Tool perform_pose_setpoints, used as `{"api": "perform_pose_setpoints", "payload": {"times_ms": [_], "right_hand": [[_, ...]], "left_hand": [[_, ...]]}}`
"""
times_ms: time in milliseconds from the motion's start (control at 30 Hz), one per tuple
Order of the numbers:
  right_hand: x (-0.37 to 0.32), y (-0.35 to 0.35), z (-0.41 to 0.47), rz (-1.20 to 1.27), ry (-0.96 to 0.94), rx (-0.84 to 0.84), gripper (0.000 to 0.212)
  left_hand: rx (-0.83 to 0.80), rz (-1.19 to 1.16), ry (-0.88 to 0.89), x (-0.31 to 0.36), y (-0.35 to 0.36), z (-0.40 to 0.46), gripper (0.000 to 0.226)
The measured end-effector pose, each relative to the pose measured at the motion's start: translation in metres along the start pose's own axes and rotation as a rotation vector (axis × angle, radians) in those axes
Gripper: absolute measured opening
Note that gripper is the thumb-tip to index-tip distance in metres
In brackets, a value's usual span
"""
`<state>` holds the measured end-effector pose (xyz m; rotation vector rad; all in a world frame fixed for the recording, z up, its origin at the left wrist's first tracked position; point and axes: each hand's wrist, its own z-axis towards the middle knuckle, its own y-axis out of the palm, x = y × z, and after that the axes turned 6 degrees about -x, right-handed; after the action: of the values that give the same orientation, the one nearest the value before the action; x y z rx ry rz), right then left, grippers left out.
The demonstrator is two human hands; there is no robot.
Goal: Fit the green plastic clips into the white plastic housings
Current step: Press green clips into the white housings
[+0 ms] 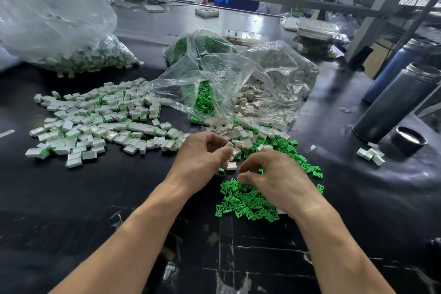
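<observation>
head view: the left hand point(202, 157) hovers over the black table point(95, 198), fingers curled, its fingertips point(226, 150) gathered at a white housing point(231, 165) that lies just beneath them; whether the fingers pinch a separate piece cannot be told. the right hand point(279, 179) rests on the loose pile of green clips point(248, 203), fingers curled with thumb and forefinger drawn together; what they pinch, if anything, is hidden. more white housings point(241, 136) spill from an open clear bag point(269, 83) just beyond the hands, beside a clear bag of green clips point(202, 100). to the left lies a broad spread of assembled housings with green inserts point(95, 122), and behind it a large bag of the same point(59, 31). two dark flasks point(401, 98) and a cap point(409, 141) stand at the right edge.
</observation>
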<state>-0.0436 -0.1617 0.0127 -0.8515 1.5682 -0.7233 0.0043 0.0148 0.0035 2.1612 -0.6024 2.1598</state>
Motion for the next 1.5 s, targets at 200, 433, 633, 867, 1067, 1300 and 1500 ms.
{"api": "perform_pose_setpoints", "payload": {"times_ms": [200,433,633,867,1067,1300,1500], "right_hand": [[0.006,-0.003,0.0,0.03,-0.081,-0.119,0.015],[0.009,0.001,0.004,0.144,-0.16,-0.042,0.01],[0.01,0.002,0.009,0.621,-0.171,0.117,0.02],[0.004,0.003,0.009,0.89,-0.191,0.153,0.02],[0.005,0.004,0.009,0.975,-0.217,0.189,0.007],[0.006,0.007,0.01,0.974,-0.231,0.221,0.008],[0.004,0.008,0.011,1.012,-0.221,0.239,0.012]], "left_hand": [[0.028,-0.039,0.007,0.002,-0.005,0.0,0.013],[0.034,-0.058,0.014,0.004,-0.005,-0.001,0.018],[0.005,-0.092,0.044,0.008,-0.004,-0.005,0.019],[-0.054,-0.164,0.094,0.01,-0.001,-0.005,0.02],[-0.079,-0.147,0.142,0.012,0.001,-0.008,0.017],[-0.128,-0.061,0.149,0.011,0.002,-0.007,0.019],[-0.192,0.0,0.148,0.01,0.005,-0.007,0.019]]}}
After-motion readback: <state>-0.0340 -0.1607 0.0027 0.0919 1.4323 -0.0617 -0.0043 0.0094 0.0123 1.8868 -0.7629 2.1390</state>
